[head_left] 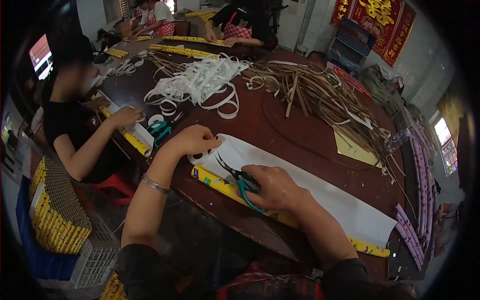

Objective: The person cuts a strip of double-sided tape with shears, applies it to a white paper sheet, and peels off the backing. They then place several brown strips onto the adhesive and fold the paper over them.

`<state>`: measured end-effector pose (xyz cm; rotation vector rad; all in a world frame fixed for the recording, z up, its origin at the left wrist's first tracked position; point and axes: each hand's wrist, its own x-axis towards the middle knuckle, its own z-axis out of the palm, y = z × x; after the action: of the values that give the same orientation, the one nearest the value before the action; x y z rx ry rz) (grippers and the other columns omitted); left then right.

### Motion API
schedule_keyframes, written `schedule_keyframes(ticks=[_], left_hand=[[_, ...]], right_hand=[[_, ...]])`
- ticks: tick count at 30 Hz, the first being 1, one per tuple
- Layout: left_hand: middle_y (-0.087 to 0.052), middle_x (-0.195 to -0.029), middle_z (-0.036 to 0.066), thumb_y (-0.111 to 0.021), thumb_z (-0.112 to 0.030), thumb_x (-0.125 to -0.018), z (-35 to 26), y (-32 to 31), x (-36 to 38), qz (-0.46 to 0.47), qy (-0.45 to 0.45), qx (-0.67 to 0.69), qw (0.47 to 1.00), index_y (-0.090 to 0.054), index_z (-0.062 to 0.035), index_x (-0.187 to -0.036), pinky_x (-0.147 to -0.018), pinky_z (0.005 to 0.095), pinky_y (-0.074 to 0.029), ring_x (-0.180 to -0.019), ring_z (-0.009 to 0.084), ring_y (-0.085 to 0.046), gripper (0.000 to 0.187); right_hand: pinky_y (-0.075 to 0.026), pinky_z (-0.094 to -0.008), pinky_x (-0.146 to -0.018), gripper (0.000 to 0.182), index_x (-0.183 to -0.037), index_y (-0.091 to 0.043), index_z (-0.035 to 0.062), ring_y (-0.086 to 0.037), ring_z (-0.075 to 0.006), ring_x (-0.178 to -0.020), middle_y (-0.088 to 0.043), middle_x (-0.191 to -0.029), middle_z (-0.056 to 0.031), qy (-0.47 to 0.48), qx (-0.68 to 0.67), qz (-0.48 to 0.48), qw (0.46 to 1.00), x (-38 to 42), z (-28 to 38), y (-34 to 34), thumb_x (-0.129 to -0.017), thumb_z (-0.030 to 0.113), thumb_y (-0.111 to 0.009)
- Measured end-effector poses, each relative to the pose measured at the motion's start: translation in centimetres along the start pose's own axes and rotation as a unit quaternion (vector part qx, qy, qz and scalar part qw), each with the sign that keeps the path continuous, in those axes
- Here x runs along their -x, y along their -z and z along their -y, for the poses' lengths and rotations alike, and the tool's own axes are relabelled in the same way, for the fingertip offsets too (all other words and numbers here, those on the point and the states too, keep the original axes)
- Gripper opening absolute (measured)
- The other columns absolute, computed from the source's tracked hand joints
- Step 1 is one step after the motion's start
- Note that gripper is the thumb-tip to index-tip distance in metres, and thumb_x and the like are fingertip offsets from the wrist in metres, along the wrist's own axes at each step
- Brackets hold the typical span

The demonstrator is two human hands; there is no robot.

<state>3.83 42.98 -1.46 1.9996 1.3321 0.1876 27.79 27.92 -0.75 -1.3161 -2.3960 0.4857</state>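
A sheet of wrapping paper (300,177), white side up, lies along the table edge in front of me, its near side rolled to show a yellow printed face. My left hand (192,141) is at the sheet's left end, fingers closed at its curled corner. Just below that hand sits a small white roll (198,158), partly hidden. Scissors (244,187) with teal handles are in my right hand (276,187), above the sheet. Their blades are slightly apart and point toward my left hand.
White strips (200,82) and brown strips (305,90) are heaped on the table (250,120). Another pair of teal scissors (160,131) lies left, beside a person (75,115) handling yellow rolls. Purple rolls (410,237) are at the right edge. A crate (95,257) stands lower left.
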Motion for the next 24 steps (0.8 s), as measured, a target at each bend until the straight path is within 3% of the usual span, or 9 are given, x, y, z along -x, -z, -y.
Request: schedule_keyframes(ticks=[1,4,8,13,17,24], left_hand=[[-0.068,-0.083,0.009,-0.072,-0.038,-0.088,0.1,-0.1,-0.1,-0.021,-0.034,-0.015,0.999,-0.071,0.0024,-0.095,-0.065,0.0313,-0.051,-0.073,0.0141,-0.061,0.041],[-0.068,-0.082,0.007,-0.077,-0.030,-0.083,0.1,-0.1,-0.4,-0.022,-0.022,0.027,0.999,-0.070,0.0027,-0.091,-0.065,0.0289,-0.050,-0.074,0.0123,-0.061,0.034],[-0.068,-0.084,0.005,-0.077,-0.021,-0.083,1.1,-0.1,-0.8,-0.014,-0.042,0.100,0.994,-0.068,0.0011,-0.086,-0.068,0.0269,-0.050,-0.076,0.0117,-0.062,0.024],[-0.068,-0.091,0.002,-0.077,-0.009,-0.082,1.0,0.8,0.5,0.053,-0.058,0.335,0.939,-0.066,-0.0034,-0.091,-0.078,0.0235,-0.050,-0.083,0.0103,-0.063,0.016],[-0.069,-0.093,0.002,-0.078,-0.009,-0.081,0.6,2.6,1.2,0.093,-0.081,0.350,0.929,-0.066,-0.0034,-0.094,-0.081,0.0228,-0.050,-0.086,0.0101,-0.064,0.019],[-0.070,-0.095,0.002,-0.079,-0.008,-0.083,-0.8,5.9,1.7,0.163,-0.111,0.222,0.955,-0.069,-0.0010,-0.101,-0.080,0.0228,-0.052,-0.086,0.0084,-0.064,0.022]], right_hand=[[-0.055,-0.0462,-0.073,0.048,-0.119,-0.059,0.0016,-0.068,-0.0395,-0.081,-0.069,-0.093,-0.0218,0.004,0.002,-0.006,1.000,0.0,0.0,0.0,-0.084,0.032,-0.069],[-0.055,-0.0465,-0.074,0.048,-0.120,-0.059,0.0017,-0.068,-0.0398,-0.082,-0.069,-0.093,-0.0220,-0.002,0.009,-0.002,1.000,0.1,0.0,0.0,-0.084,0.032,-0.069],[-0.054,-0.0466,-0.073,0.048,-0.119,-0.058,0.0016,-0.067,-0.0402,-0.082,-0.069,-0.093,-0.0219,-0.006,0.009,-0.005,1.000,0.1,0.0,0.0,-0.084,0.032,-0.069],[-0.054,-0.0462,-0.078,0.053,-0.120,-0.061,-0.0001,-0.068,-0.0400,-0.086,-0.069,-0.096,-0.0215,-0.029,-0.027,0.002,0.999,0.1,0.5,0.4,-0.085,0.038,-0.073],[-0.054,-0.0461,-0.078,0.052,-0.120,-0.061,-0.0004,-0.068,-0.0399,-0.087,-0.069,-0.095,-0.0216,-0.018,-0.025,0.011,0.999,-0.1,0.9,0.5,-0.085,0.036,-0.072],[-0.053,-0.0466,-0.076,0.049,-0.120,-0.060,0.0004,-0.067,-0.0405,-0.085,-0.068,-0.095,-0.0226,-0.004,-0.032,-0.003,0.999,0.0,0.9,0.2,-0.085,0.033,-0.070]])
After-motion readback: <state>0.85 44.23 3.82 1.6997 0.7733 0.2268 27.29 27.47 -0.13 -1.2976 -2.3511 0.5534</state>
